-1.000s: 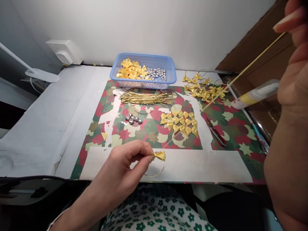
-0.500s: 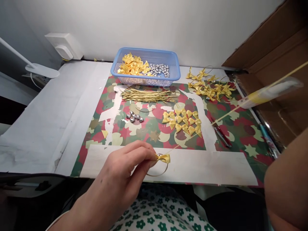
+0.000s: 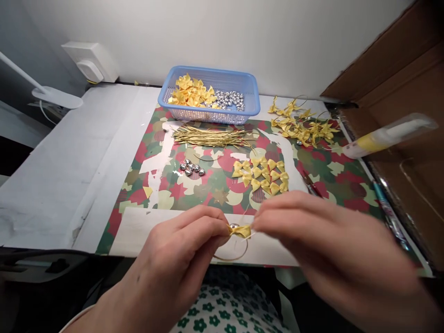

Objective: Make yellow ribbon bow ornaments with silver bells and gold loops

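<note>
My left hand (image 3: 183,249) pinches one side of a yellow ribbon bow (image 3: 242,231) between thumb and forefinger, low over the white strip at the table's front. A small silver bell (image 3: 234,226) sits at the bow's middle, partly hidden. Below the bow hangs a loop of thin gold cord (image 3: 231,259). Close against the bow's right end is my right hand (image 3: 322,240), smeared by motion, its fingertips pressed together on a thin thread. Beyond the hands, several loose yellow bows (image 3: 261,175) lie in rows, with silver bells (image 3: 192,167) to their left.
A blue basket (image 3: 208,115) holds yellow bows and silver bells. In front of it lies a bundle of gold cords (image 3: 211,136). Finished-looking bows with cords (image 3: 305,127) are piled at the right, by a glue bottle (image 3: 381,136) and a cardboard box (image 3: 391,64).
My right hand has come in from beyond the right edge to the bow. The long thread stretched up to the right is now slack. My left hand still holds the bow.
</note>
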Demonstrator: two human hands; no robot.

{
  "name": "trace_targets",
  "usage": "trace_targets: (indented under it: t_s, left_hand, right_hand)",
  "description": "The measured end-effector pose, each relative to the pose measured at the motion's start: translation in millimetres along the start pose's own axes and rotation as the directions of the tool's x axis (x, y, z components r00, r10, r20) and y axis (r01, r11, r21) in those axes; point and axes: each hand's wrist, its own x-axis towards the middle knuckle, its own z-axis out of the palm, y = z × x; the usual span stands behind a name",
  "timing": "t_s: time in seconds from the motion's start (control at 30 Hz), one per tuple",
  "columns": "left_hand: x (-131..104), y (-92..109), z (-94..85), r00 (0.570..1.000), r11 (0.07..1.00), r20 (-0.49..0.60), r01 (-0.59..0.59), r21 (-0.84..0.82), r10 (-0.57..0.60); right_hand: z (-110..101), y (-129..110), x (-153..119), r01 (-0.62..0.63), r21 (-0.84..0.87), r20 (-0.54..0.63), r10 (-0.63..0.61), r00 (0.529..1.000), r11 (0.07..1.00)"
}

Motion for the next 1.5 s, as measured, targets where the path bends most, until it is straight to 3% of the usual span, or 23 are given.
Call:
trace_targets:
  t_s: [0.2,0.37,0.8,1.13,1.5]
  left_hand:
    - [0.4,2.1,2.2,0.998,0.998,-0.031,-0.055,-0.016,0.054]
    - [-0.2,4.2,2.5,0.999,0.998,-0.011,-0.034,-0.043,0.033]
    - [-1.3,3.4,2.3,1.000,0.999,-0.010,-0.028,-0.017,0.027]
    - [-3.2,1.9,3.4,0.999,0.999,0.013,-0.040,-0.011,0.040]
    - [-1.5,3.7,2.0,0.998,0.997,0.038,-0.043,-0.062,0.046]
  right_hand:
    - [10.2,-6.1,-2.6,-0.017,-0.051,-0.011,0.017,1.000,0.999]
    - [11.7,-4.7,-2.3,0.048,-0.117,0.009,-0.047,0.999,0.992]
    - [11.5,-10.6,-1.6,0.078,-0.187,-0.023,-0.084,0.996,0.979]
    - [9.1,-12.9,1.4,0.154,-0.246,0.053,-0.146,0.988,0.957]
    - [0.2,24.7,24.2,0.087,0.175,0.307,-0.139,0.942,0.981]
